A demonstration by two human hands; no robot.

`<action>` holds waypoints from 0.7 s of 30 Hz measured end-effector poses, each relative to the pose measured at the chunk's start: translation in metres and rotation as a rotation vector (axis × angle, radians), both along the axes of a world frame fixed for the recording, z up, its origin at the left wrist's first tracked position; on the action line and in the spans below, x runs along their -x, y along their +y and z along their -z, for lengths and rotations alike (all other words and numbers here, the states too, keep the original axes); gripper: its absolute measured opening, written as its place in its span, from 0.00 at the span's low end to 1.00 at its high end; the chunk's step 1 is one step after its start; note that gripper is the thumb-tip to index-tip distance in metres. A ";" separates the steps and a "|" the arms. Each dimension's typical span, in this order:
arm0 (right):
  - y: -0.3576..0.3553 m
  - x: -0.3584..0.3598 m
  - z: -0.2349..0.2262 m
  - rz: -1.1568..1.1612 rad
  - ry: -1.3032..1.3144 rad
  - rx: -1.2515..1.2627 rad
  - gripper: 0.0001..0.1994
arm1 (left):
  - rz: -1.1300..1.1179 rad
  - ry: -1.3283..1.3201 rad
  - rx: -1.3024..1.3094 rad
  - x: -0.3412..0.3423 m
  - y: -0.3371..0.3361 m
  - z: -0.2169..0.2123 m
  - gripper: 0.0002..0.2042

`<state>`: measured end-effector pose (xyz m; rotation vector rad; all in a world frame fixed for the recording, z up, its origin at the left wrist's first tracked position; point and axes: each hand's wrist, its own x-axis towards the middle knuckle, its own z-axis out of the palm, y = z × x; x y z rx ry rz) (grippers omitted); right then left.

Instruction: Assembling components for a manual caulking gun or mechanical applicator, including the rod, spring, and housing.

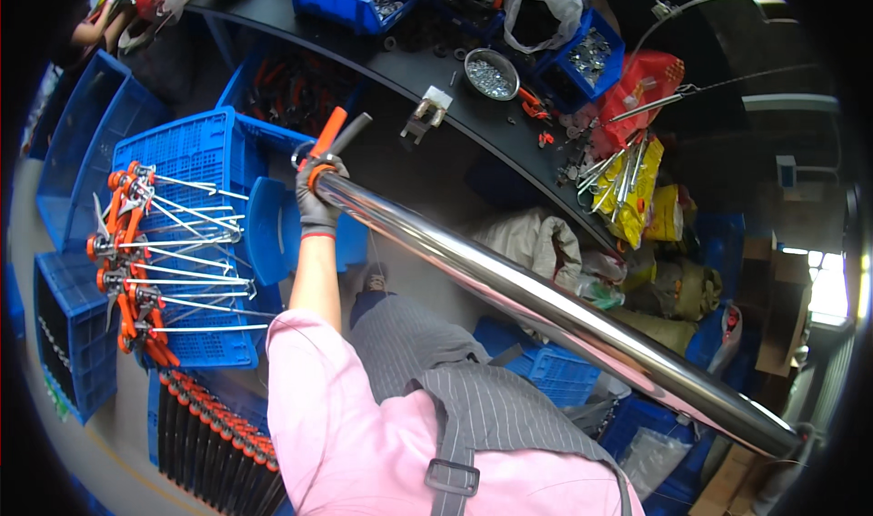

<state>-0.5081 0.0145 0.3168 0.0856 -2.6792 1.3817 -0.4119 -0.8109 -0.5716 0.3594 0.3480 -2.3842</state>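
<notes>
Dark worktop (414,66) is stretching ahead of the left hand (318,196). Shiny metal tube (546,300) is running rightward from that hand, which is gripping at its end. Blue crate (182,152) is sitting to its left, carrying orange parts (129,320) with thin rods. Right hand's state: can't tell. Orange handle (330,127) is jutting beyond the left hand.

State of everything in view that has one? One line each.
Grey-gloved left hand: closed at the clamp.
Orange-and-grey-handled clamp: at pole's end, handles spread.
Long polished metal pole: slanted, orange collar end at hand.
Orange clamps with thin silver rods: lined up along a blue plastic crate.
Round metal bowl: upright, filled with small metal parts.
Blue rectangular parts bin: open, metal parts inside.
Yellow plastic bag: under metal rods.
</notes>
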 end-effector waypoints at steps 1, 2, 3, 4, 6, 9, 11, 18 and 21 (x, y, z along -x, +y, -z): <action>0.041 -0.003 0.025 0.016 -0.060 -0.173 0.23 | 0.014 0.015 0.091 -0.004 -0.005 -0.032 0.19; 0.097 -0.016 0.036 0.036 -0.115 -0.350 0.23 | 0.032 0.039 0.176 -0.005 -0.005 -0.054 0.20; 0.152 -0.026 0.058 -0.017 -0.033 -0.604 0.24 | 0.016 -0.058 0.297 0.005 -0.002 -0.071 0.22; 0.214 -0.049 0.051 -0.040 0.050 -0.890 0.26 | 0.155 -0.091 0.247 0.027 0.022 -0.089 0.23; 0.284 -0.047 0.059 0.051 -0.215 -0.582 0.24 | 0.311 -0.174 0.131 0.020 0.031 -0.105 0.24; 0.357 -0.115 0.062 0.075 0.100 -0.079 0.30 | 0.383 -0.221 0.270 0.052 0.090 -0.174 0.29; 0.370 -0.107 0.083 -0.056 0.186 0.162 0.31 | 0.334 -0.341 0.345 0.035 0.104 -0.221 0.29; 0.466 -0.181 0.207 0.716 0.262 0.473 0.23 | 0.055 -0.135 0.713 0.056 0.219 -0.372 0.19; 0.563 -0.240 0.347 0.770 0.104 0.558 0.21 | 0.164 -0.047 0.773 0.073 0.270 -0.451 0.17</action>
